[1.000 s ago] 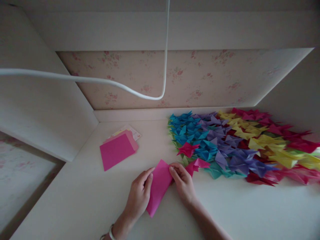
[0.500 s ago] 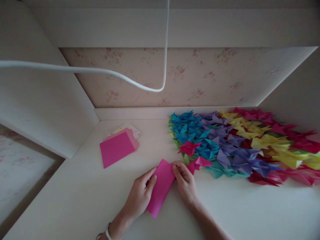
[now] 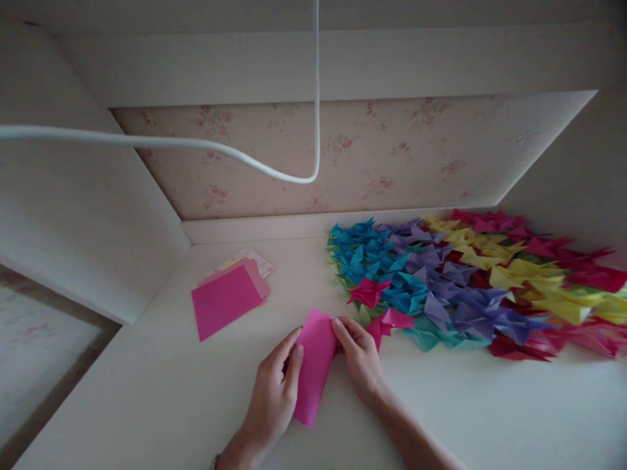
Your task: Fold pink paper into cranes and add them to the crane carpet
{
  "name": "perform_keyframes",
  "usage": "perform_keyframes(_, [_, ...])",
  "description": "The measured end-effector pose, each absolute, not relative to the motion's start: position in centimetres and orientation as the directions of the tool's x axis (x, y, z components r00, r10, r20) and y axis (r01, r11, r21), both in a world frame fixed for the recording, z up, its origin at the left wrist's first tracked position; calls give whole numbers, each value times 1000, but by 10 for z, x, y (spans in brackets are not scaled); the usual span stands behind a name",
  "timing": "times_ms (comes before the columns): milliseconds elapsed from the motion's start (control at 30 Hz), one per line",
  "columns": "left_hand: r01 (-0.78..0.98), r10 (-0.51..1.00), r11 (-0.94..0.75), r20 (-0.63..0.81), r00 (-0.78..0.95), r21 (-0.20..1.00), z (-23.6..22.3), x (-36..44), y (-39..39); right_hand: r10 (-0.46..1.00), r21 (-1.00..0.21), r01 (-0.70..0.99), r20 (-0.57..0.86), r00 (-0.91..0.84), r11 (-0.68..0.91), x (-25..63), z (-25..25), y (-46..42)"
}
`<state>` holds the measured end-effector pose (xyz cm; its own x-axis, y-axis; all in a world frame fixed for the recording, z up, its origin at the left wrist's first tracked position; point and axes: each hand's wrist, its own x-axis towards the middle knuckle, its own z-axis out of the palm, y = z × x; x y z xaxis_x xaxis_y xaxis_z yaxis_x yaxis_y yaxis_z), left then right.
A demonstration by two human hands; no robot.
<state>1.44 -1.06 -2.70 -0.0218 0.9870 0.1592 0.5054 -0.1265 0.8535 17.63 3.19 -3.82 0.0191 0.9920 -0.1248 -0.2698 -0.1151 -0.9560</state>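
A folded sheet of pink origami paper (image 3: pixel 314 372) is held between my two hands, just above the white tabletop. My left hand (image 3: pixel 275 385) grips its left edge, thumb on top and fingers behind. At the upper right corner, my right hand (image 3: pixel 358 356) pinches the paper between thumb and fingers. Just past the right hand lies a pink folded paper flower (image 3: pixel 389 322), with a second pink flower (image 3: pixel 368 292) a little farther back. Some of my fingers are hidden behind the paper.
Many folded paper flowers in blue, purple (image 3: pixel 435 261), yellow and red cover the right side. A stack of paper sheets (image 3: pixel 228 300), magenta on top, lies at the left. A white cable (image 3: pixel 220 147) hangs in front of the floral back wall (image 3: pixel 353 156).
The folded paper has turned slightly more upright in my hands, and both still grip it. The camera view has shifted a little.
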Motion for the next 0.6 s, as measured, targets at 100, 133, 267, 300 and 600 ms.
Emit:
perform_keyframes(100, [527, 984, -138, 175, -21, 839, -30, 15, -9, 992, -954, -279, -120, 30, -108, 174, -38, 35])
perform_keyframes(133, [535, 984, -139, 177, -20, 833, -30, 15, -9, 993, -954, -282, -116, 40, -100, 173, -38, 35])
perform_keyframes(267, [564, 979, -158, 202, -17, 811, -32, 14, -7, 993, -949, -306, -97, 73, -70, 170, -37, 36])
perform_keyframes(300, [570, 976, -169, 218, -18, 804, -33, 14, -7, 993, -946, -317, -94, 75, -66, 169, -37, 35])
perform_keyframes(600, [597, 914, -292, 401, -56, 747, -31, 34, 6, 993, -875, -470, -109, -47, -118, 169, -33, 34])
